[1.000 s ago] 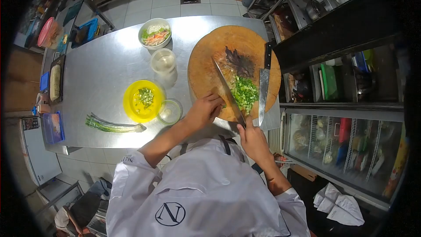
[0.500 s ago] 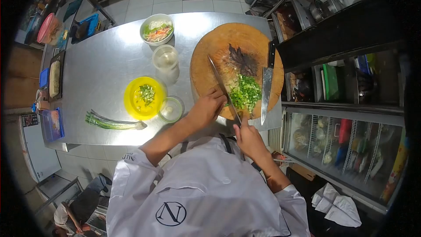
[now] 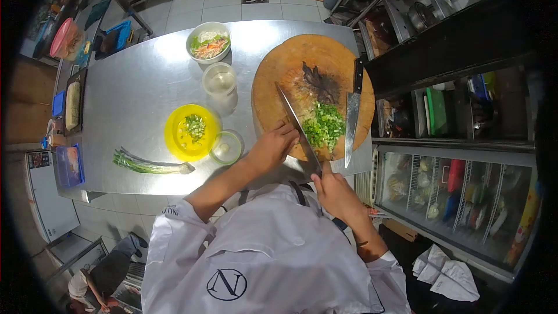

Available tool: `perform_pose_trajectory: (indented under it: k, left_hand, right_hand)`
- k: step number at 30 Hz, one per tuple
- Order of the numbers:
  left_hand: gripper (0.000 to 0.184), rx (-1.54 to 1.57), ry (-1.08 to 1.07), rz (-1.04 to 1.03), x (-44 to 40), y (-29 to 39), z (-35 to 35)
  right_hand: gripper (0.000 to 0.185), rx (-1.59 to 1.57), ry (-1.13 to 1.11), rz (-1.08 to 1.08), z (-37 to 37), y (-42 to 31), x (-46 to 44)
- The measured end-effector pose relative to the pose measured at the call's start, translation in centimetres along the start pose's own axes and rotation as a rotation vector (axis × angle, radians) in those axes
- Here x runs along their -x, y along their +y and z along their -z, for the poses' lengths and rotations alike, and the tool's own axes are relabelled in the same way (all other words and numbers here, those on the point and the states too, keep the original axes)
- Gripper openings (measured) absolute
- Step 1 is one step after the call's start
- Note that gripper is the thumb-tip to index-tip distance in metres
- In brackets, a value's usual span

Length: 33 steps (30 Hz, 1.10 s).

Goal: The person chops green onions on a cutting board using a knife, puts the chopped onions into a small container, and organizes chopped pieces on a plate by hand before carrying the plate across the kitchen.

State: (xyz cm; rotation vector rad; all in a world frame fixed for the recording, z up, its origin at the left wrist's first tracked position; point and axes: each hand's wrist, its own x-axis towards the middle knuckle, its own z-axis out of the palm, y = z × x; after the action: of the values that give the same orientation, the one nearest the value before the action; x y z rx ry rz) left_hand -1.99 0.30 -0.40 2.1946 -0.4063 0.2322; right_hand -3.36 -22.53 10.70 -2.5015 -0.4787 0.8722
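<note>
My right hand (image 3: 337, 195) is wrapped round the handle end of a kitchen knife (image 3: 295, 117), whose blade slants up and left across the cutting board. Against the blade's left side, my left hand (image 3: 275, 146) has its fingers curled; what they press on is hidden. Right of the blade lies a heap of chopped green onion (image 3: 324, 127) on the round wooden cutting board (image 3: 276, 64). Dark, shrivelled strips (image 3: 321, 83) sit above the heap. A second knife (image 3: 352, 119) rests along the board's right side, black handle away from me.
Left of the board stand a yellow bowl (image 3: 172, 142) with chopped greens, a small clear bowl (image 3: 226, 147), a clear cup (image 3: 219, 80) and a bowl of shredded vegetables (image 3: 209, 42). A whole leek (image 3: 152, 163) lies on the steel table (image 3: 133, 93). Another person (image 3: 110, 267) is at lower left.
The view has shifted slightly, so the table sits a little lower. My right hand and the knife handle have moved slightly right and down; my left hand stays beside the blade.
</note>
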Motion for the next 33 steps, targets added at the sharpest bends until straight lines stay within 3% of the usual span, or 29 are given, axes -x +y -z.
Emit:
perform_pose_trajectory:
  k: [7, 11, 20, 23, 28, 33]
  left_hand:
    - [0.007, -0.034, 0.012, -0.037, 0.1, -0.4, -0.2]
    - [0.008, -0.023, 0.046, -0.095, 0.2, -0.7, 0.0]
    - [0.018, -0.294, 0.033, -0.202, 1.8, 0.2, 0.3]
    - [0.021, -0.309, 0.045, -0.191, 2.1, -0.2, -0.5]
    - [0.017, 0.086, 0.099, 0.056, 1.0, 0.3, -0.8]
    - [0.016, 0.043, 0.105, 0.06, 0.6, 0.4, -0.8]
  right_hand:
    - [0.038, 0.02, -0.028, -0.016, 0.9, -0.6, -0.5]
    - [0.038, -0.03, 0.015, 0.033, -2.4, 1.6, -1.4]
    - [0.04, -0.026, 0.154, 0.022, -2.7, 2.2, -1.8]
    - [0.04, 0.005, 0.168, 0.037, -2.0, 3.2, -1.7]
    - [0.04, -0.008, 0.223, 0.03, -1.6, 4.5, -1.7]
    - [0.038, 0.035, 0.185, -0.019, -0.3, 2.3, 0.1]
